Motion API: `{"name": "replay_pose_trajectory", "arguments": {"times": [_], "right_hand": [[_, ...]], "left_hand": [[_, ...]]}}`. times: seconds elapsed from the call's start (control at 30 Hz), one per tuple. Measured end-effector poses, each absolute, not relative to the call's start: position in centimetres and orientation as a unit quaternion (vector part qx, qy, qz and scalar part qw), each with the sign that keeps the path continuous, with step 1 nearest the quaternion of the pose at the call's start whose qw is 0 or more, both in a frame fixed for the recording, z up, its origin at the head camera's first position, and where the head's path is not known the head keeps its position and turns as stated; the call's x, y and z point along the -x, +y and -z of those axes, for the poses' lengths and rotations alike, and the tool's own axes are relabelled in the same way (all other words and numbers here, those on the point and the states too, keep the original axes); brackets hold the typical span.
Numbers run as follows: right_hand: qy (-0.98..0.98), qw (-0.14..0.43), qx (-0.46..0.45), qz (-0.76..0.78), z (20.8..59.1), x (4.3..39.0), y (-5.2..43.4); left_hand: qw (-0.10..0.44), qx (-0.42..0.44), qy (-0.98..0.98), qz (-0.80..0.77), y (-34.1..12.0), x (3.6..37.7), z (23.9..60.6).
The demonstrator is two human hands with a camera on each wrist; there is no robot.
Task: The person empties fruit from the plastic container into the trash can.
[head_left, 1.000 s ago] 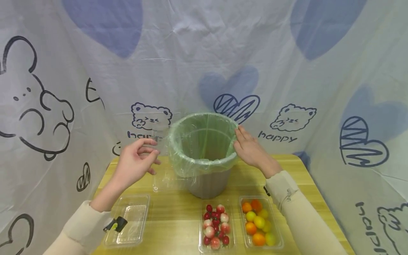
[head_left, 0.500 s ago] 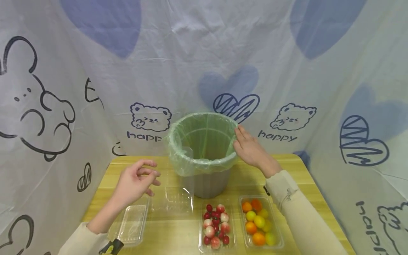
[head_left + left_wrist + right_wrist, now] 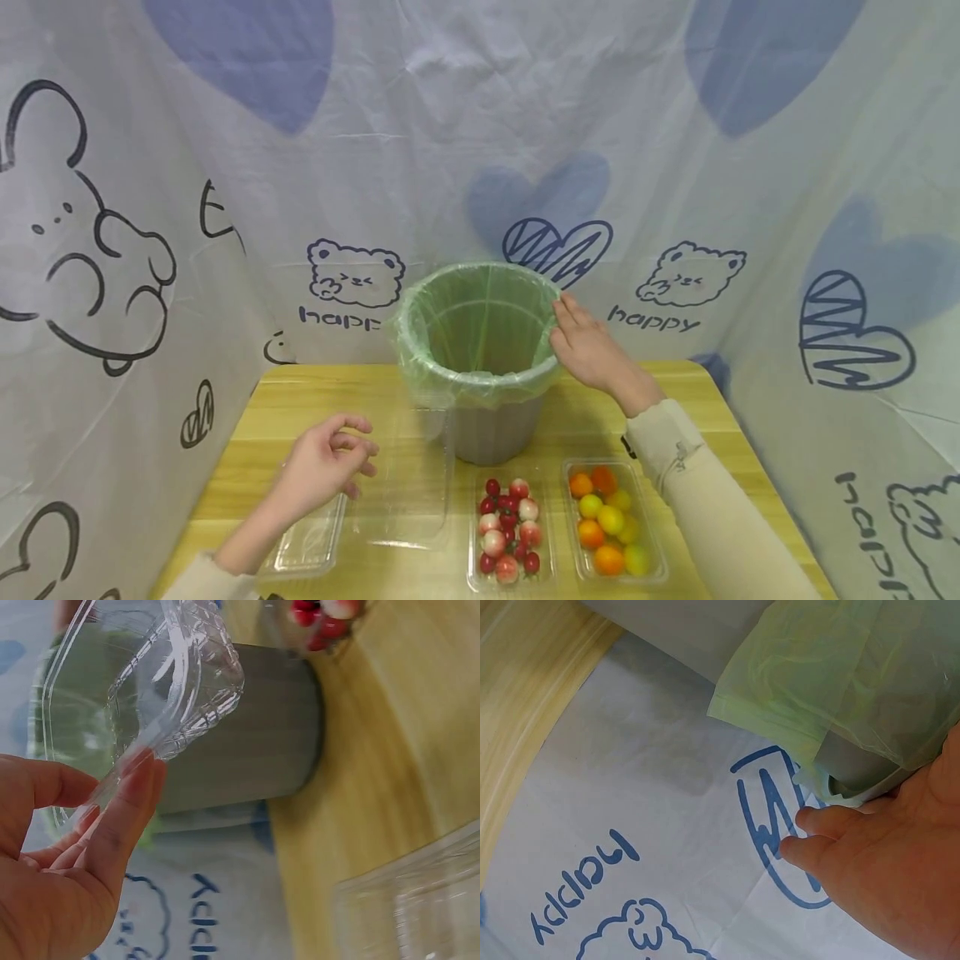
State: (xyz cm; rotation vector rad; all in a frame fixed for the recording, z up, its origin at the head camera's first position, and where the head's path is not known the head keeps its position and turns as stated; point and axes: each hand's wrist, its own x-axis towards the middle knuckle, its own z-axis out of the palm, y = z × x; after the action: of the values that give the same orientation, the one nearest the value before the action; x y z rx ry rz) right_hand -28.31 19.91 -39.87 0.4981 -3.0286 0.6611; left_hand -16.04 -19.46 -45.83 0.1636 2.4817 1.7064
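Left hand (image 3: 322, 458) pinches the edge of a clear plastic container (image 3: 408, 500) between thumb and fingers, in front of a grey bin (image 3: 498, 433) with a green liner (image 3: 517, 390). Right hand (image 3: 592, 354), fingers nearly straight, rests against the bin's rim. On the desk (image 3: 322, 387) lie another clear container (image 3: 307, 546), a tray of red and pinkish-white fruit (image 3: 472, 573) and a tray of orange and yellow fruit (image 3: 659, 575).

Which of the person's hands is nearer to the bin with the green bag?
Right. The right hand rests against the right side of the bin; the left hand is apart from it, to its left, holding a clear plastic box.
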Motion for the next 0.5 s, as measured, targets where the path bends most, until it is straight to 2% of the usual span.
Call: {"name": "replay_pose_trajectory", "arguments": {"times": [0.3, 0.5], "right_hand": [[-0.964, -0.006, -0.157, -0.212, 39.8, 28.2, 20.0], [-0.964, -0.006, -0.157, -0.213, 39.6, 28.1, 20.0]], "left_hand": [[0.092, -0.096, 0.825, -0.549, -19.7, 15.7, 50.4], [0.109, -0.056, 0.839, -0.530, -19.6, 15.4, 53.1]]}}
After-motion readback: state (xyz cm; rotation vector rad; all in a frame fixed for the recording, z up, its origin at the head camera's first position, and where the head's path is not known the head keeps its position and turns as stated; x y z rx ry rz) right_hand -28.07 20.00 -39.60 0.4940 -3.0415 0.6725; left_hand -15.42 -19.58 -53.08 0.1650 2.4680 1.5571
